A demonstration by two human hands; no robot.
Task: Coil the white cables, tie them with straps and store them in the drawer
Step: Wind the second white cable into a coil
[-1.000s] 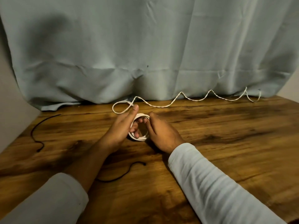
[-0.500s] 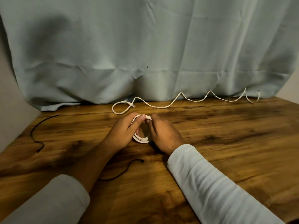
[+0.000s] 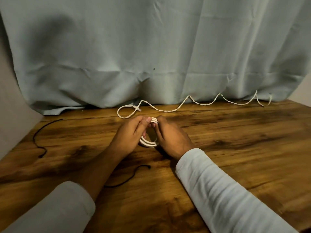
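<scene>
— Pinched between left hand point(image 3: 129, 135) and right hand point(image 3: 171, 137)?
— White cable coil point(image 3: 149, 144): fingers curled round both sides, lower edge on the table point(image 3: 235, 148).
— Elsewhere?
— Loose cable point(image 3: 168, 110), wavy along the curtain point(image 3: 151, 47); black strap point(image 3: 127, 179) beside the left forearm; second strap point(image 3: 39, 137) far left.

It is dim and yellowish here. A big dark shadow sits on the curtain point(image 3: 55, 31), upper left. My arms point(image 3: 94, 167) throw shadows leftward on the table point(image 3: 252, 148). The edges bend a little.
</scene>
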